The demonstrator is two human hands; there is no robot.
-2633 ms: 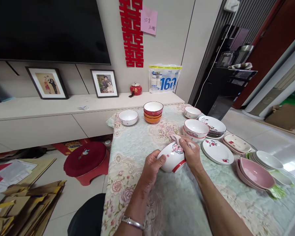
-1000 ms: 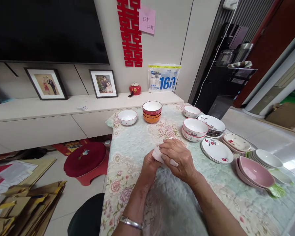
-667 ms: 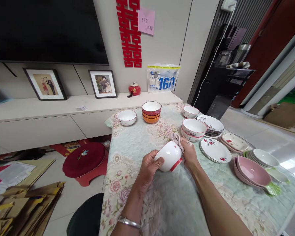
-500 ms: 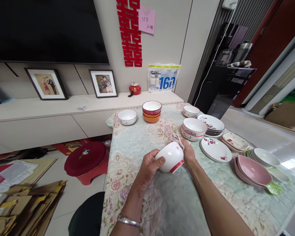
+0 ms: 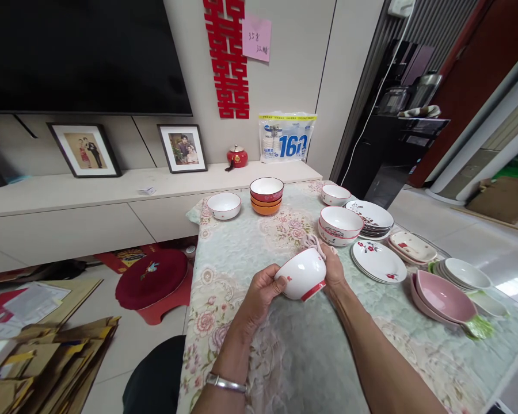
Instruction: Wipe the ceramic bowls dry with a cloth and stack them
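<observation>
1. The left hand [image 5: 262, 288], half-curled, grips the white bowl [image 5: 303, 271] at its nine o'clock, thumb outside.
2. The right hand [image 5: 332, 267], fingers partly hidden, clutches a pale cloth [image 5: 313, 242] against the bowl's two o'clock.
3. The bowl tilts above the tablecloth [image 5: 233, 247], red foot [image 5: 313, 291] towards five o'clock.
4. From it, red and orange bowls [image 5: 266, 199] stand stacked at eleven o'clock, flowered plates [image 5: 379, 262] at three.

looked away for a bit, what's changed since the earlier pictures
The white bowl has been turned: its blossom picture, facing the camera at first, is out of sight. The right hand, laid over the left hand a second ago, is back at the bowl's right side with the cloth. The stack of red and orange bowls stayed put.
</observation>
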